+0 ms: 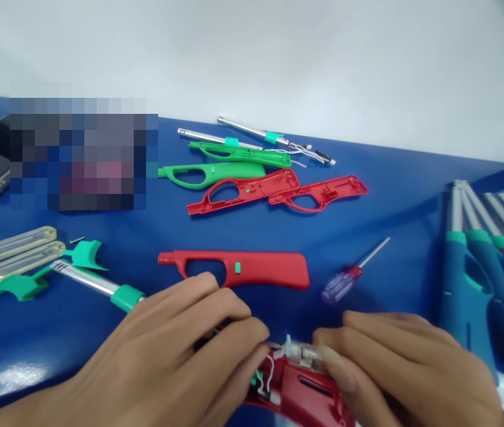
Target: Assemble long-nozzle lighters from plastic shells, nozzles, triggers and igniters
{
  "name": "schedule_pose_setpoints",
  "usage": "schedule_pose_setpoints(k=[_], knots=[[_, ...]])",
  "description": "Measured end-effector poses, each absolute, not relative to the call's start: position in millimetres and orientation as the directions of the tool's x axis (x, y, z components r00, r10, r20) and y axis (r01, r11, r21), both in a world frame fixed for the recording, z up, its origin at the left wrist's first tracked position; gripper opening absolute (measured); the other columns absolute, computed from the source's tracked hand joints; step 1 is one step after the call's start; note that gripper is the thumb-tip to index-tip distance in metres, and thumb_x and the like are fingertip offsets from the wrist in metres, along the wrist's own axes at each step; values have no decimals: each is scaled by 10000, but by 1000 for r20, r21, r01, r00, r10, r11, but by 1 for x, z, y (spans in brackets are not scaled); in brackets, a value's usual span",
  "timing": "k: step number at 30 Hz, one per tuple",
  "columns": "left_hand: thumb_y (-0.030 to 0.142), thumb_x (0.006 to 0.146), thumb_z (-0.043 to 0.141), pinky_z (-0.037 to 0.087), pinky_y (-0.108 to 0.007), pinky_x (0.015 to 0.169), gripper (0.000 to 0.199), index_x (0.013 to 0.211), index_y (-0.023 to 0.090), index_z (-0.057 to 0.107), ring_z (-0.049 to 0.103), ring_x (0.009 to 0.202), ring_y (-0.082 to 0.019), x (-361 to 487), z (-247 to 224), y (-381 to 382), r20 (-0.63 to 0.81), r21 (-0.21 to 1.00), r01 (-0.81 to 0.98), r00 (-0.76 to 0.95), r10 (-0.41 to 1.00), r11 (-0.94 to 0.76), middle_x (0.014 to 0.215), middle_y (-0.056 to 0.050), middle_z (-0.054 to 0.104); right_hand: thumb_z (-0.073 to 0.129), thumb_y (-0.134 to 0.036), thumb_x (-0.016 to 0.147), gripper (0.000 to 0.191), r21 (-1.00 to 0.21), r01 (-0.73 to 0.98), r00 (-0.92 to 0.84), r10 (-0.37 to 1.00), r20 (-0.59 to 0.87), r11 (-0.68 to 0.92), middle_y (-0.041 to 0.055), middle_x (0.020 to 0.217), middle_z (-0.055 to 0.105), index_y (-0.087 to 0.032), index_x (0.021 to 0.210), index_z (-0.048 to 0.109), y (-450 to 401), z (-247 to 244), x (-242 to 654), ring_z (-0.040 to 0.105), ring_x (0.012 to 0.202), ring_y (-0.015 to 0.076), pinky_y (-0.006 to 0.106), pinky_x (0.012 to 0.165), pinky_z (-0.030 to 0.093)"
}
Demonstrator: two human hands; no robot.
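Note:
At the bottom middle, a red gas lighter housing half (294, 388) lies open between my hands, with white wires and small parts inside it. My left hand (180, 350) is closed over its left part, and the fingers hide what lies beneath. A clear plastic piece with a pale tip (303, 354), which looks like a fuel tank, sits along the housing's upper edge. My right hand (403, 362) pinches that clear piece between thumb and fingers. From behind my left hand a metal tube with a green collar (100, 280) points to the upper left. Just beyond lies another red housing half (273, 270).
A purple-handled screwdriver (343, 283) lies beyond my right hand. Green housing halves (234, 172), red halves (252, 188) and metal tubes (252, 128) lie farther back. Several blue lighters (469, 296) are at right. Clear tanks (15, 249) and green triggers (86, 255) are at left.

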State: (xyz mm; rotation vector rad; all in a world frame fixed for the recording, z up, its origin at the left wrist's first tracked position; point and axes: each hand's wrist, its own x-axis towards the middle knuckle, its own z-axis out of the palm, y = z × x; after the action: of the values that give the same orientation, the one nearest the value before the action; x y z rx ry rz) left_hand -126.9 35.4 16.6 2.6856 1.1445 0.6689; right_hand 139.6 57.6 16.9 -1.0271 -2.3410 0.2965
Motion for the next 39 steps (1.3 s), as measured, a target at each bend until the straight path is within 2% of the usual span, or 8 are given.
schedule_pose_setpoints(k=[5, 10, 17, 27, 34, 39], knots=[[216, 998, 614, 541, -448, 1145, 332, 1314, 294, 680, 689, 1099, -214, -131, 15, 35, 249, 259, 601, 715, 653, -757, 1204, 12, 752, 347, -296, 1150, 476, -380, 563, -600, 679, 422, 734, -28, 564, 644, -223, 785, 644, 56, 14, 143, 597, 457, 126, 300, 527, 467], [196, 1000, 605, 526, -461, 1167, 347, 1332, 279, 662, 679, 1154, -226, -129, 16, 32, 234, 293, 614, 698, 677, -733, 1216, 2, 744, 377, -211, 1132, 470, -365, 648, -538, 741, 401, 669, -21, 562, 657, -210, 774, 681, 52, 25, 137, 618, 475, 136, 289, 547, 503], [116, 978, 607, 552, -397, 1149, 353, 1285, 276, 682, 707, 1127, -198, -123, 20, 34, 269, 345, 606, 668, 694, -717, 1190, 21, 753, 283, -241, 1149, 571, -363, 522, -643, 636, 427, 772, -12, 579, 679, -214, 730, 669, 61, 16, 141, 579, 432, 120, 288, 475, 453], [60, 963, 592, 528, -387, 1173, 386, 1284, 260, 674, 706, 1132, -190, -122, 22, 34, 267, 270, 626, 681, 682, -731, 1184, 22, 753, 332, -186, 1147, 494, -308, 556, -655, 636, 409, 772, -16, 684, 754, -194, 781, 664, 65, 25, 135, 643, 510, 114, 298, 539, 474], [30, 953, 576, 530, -375, 1175, 393, 1272, 242, 667, 729, 1059, -171, -122, 22, 37, 280, 276, 612, 687, 671, -741, 1153, 26, 764, 300, -277, 1158, 548, -358, 564, -634, 668, 389, 744, -31, 524, 628, -213, 758, 669, 61, 19, 142, 555, 409, 123, 298, 462, 437], [37, 963, 559, 533, -363, 1170, 383, 1268, 240, 672, 722, 1089, -177, -123, 22, 37, 280, 289, 604, 688, 669, -742, 1161, 24, 759, 297, -286, 1156, 548, -362, 540, -646, 650, 401, 760, -29, 513, 607, -214, 784, 692, 63, 15, 143, 535, 397, 123, 280, 445, 432]])
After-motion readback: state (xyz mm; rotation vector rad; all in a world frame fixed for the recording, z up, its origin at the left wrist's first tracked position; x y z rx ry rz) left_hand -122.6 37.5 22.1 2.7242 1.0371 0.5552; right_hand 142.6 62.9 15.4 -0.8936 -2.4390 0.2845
